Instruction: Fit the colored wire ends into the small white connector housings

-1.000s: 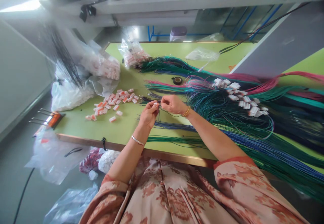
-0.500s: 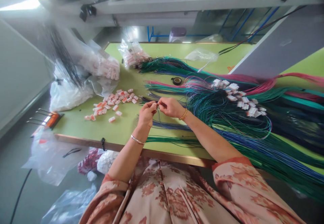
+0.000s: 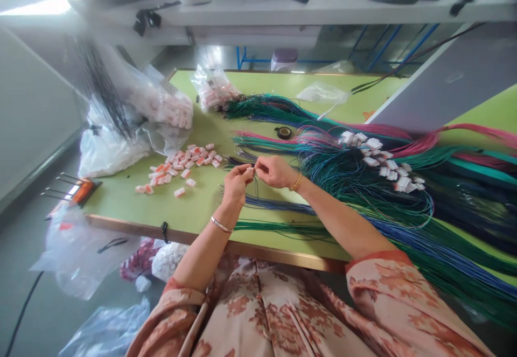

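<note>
My left hand [image 3: 236, 183] pinches a small white connector [image 3: 250, 170] above the green table [image 3: 194, 206]. My right hand [image 3: 277, 171] meets it fingertip to fingertip and holds a thin dark wire [image 3: 256, 184] at the connector. The wire droops down toward blue wire bundles [image 3: 278, 203] on the table. A scatter of small white and red connectors [image 3: 181, 166] lies left of my hands. Finished connectors on wires [image 3: 379, 158] sit to the right among green, blue and pink wire bundles [image 3: 363, 184].
Clear plastic bags of connectors [image 3: 169, 109] lie at the table's far left, another bag [image 3: 212, 90] behind. A roll of tape [image 3: 284, 131] sits mid-table. An orange tool [image 3: 81, 191] rests at the left corner. A grey shelf [image 3: 283, 7] hangs overhead. Bags [image 3: 81, 254] lie on the floor.
My two hands have come closer together, fingertips now touching at the connector. The camera view has shifted slightly; the hands sit a little lower on the table.
</note>
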Available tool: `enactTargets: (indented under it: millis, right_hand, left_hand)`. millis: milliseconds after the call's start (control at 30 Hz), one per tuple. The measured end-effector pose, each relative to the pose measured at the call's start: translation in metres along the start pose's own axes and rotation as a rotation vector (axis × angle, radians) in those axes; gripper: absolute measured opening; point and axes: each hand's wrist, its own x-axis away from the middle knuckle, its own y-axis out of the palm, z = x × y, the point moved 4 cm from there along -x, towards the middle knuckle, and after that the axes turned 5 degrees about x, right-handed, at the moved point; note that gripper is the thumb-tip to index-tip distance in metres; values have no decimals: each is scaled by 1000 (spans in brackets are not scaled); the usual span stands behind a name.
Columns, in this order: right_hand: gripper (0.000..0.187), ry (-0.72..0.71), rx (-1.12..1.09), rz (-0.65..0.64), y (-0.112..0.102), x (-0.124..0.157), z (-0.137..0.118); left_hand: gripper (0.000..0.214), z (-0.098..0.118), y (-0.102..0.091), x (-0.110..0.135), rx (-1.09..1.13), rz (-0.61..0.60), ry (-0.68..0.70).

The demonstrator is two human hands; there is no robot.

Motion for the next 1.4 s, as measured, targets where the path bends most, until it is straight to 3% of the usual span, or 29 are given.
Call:
enactTargets:
  millis: [100, 200, 300, 400, 700, 1000, 1167, 1400]
  right_hand:
    - [18, -5, -95, 4, -22, -21, 20]
    - [20, 199, 54, 142, -41, -51, 62]
    - [20, 344, 221, 97, -37, -78, 97]
    - [22, 365, 335, 21, -22, -93, 111]
    - [24, 352, 495, -90, -7, -110, 115]
    - [30, 262, 685, -265, 1, -115, 100]
    - [40, 238, 701, -245, -1, -110, 97]
    - [20, 244, 369, -101, 0, -112, 95]
  left_hand:
    - [24, 2, -4, -3, 45, -20, -15]
    - [25, 0, -8, -6, 59, -24, -56]
    - [26, -4, -11, -7, 63, -26, -89]
    - [27, -4, -13, -7, 60, -35, -89]
    - [31, 0, -12, -4, 44, -43, -56]
    - [33, -2, -13, -6, 44, -34, -64]
    - [34, -2, -13, -6, 42, -35, -66]
    - [35, -2, -12, -5, 49, -35, -64]
